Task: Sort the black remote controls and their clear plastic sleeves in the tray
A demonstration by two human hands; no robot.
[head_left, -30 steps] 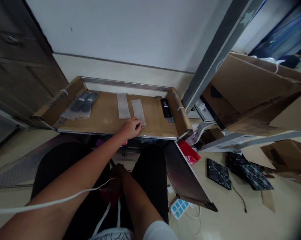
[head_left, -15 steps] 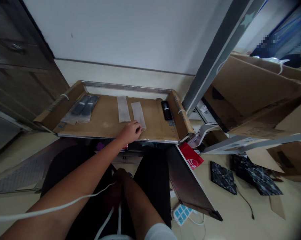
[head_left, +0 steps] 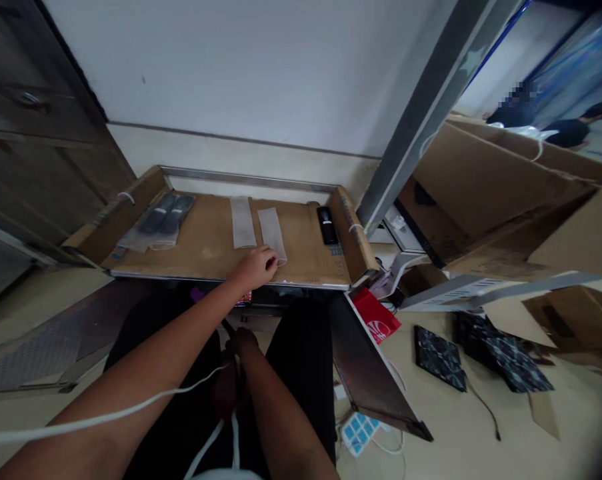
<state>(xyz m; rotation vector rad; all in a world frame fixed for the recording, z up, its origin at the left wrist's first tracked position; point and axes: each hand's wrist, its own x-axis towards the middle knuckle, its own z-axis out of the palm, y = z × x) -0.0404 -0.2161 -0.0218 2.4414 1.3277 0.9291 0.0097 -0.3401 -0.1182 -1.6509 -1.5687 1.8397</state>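
Observation:
My left hand [head_left: 255, 267] reaches over the front of a cardboard-lined tray [head_left: 205, 260]. Its fingers are curled together at the near end of a frosted plastic sleeve [head_left: 271, 230], which lies flat. Beside it on the left is a second frosted sleeve [head_left: 242, 223]. My right hand [head_left: 241, 343] is low between my knees, its fingers closed around something dark that I cannot make out. Two dark, slim objects in clear bags [head_left: 165, 217] lie at the tray's left end. A black handheld device [head_left: 327, 225] with a small white label rests at the right end.
A white cable [head_left: 131, 410] crosses in front of my left forearm. Below the tray, a dark panel [head_left: 375, 367] slants to the right near a red bag [head_left: 374, 317] and a power strip [head_left: 359, 433]. Cardboard boxes [head_left: 505, 193] stand right; people are behind them.
The view has shifted slightly, so the tray appears a little lower and further left. My left hand stays at the sleeve's near end, and my right hand stays low between my knees.

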